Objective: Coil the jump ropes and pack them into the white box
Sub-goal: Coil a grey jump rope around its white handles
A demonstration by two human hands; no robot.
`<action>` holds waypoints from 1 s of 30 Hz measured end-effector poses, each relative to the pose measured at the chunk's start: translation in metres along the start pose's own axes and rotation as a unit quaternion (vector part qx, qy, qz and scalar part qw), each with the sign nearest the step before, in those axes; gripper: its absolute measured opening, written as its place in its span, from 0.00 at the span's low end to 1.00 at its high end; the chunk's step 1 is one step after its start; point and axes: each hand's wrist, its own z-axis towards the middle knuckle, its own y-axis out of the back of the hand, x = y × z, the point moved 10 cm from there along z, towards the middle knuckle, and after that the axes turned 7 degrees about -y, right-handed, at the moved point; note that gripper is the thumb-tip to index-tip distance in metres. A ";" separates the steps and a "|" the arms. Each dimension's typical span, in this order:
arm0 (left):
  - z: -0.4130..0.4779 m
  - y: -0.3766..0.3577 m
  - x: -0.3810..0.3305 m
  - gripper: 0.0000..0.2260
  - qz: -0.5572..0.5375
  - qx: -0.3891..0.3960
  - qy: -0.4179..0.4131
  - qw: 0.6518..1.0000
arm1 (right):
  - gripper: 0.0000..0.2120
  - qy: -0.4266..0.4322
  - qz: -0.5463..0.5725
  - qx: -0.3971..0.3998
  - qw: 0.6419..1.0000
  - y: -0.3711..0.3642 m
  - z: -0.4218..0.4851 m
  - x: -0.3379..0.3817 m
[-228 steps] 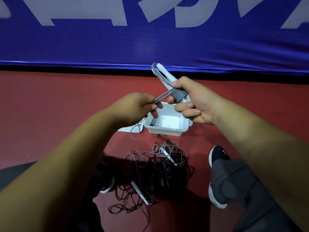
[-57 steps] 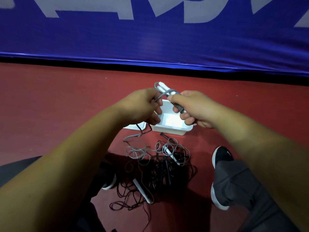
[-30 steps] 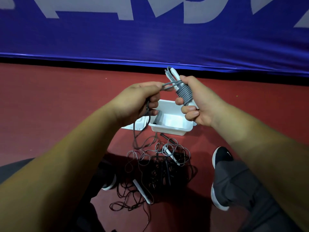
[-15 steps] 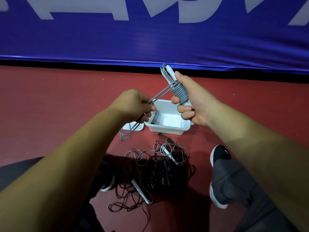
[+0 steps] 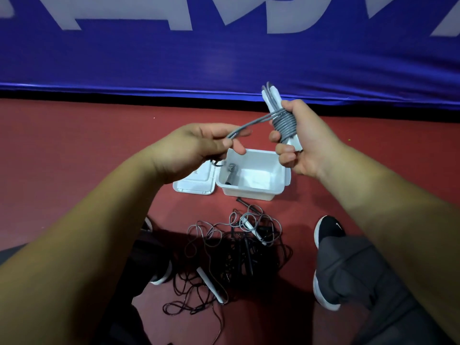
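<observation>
My right hand grips a grey jump rope with white handles; several turns of cord are wound tightly round the handles. My left hand pinches the free end of that cord, stretched taut toward the bundle. Both hands hover above the white box on the red floor. A dark coiled rope lies inside the box at its left side. A tangle of grey and black jump ropes lies on the floor in front of the box, with two white handles showing.
The box's white lid lies open to its left. A blue banner runs along the back edge of the floor. My black shoes and grey trouser legs flank the rope pile.
My left hand has risen level with the bundle and the loose cord tail it held has been wound on; another turn sits round the handles. My right hand has kept its grip.
</observation>
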 end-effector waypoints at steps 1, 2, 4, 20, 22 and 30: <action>-0.001 0.002 0.004 0.15 0.031 0.006 0.015 0.999 | 0.15 0.007 -0.010 -0.008 1.000 0.002 -0.001 0.002; -0.003 0.004 0.007 0.15 0.067 0.013 0.029 0.997 | 0.15 0.011 -0.018 -0.011 1.000 0.003 -0.003 0.004; -0.005 0.007 0.016 0.15 0.133 0.023 0.058 0.989 | 0.13 0.011 -0.029 -0.006 1.000 0.002 -0.004 0.002; -0.002 0.033 0.021 0.05 0.414 -0.076 0.101 0.901 | 0.14 -0.044 -0.221 0.226 0.948 -0.054 -0.028 -0.036; -0.003 0.034 0.012 0.01 0.433 -0.085 0.081 0.894 | 0.17 -0.067 -0.254 0.262 0.929 -0.060 -0.035 -0.047; 0.000 0.029 -0.003 0.06 0.329 -0.132 0.025 0.935 | 0.20 -0.144 -0.400 0.308 0.851 -0.062 -0.043 -0.096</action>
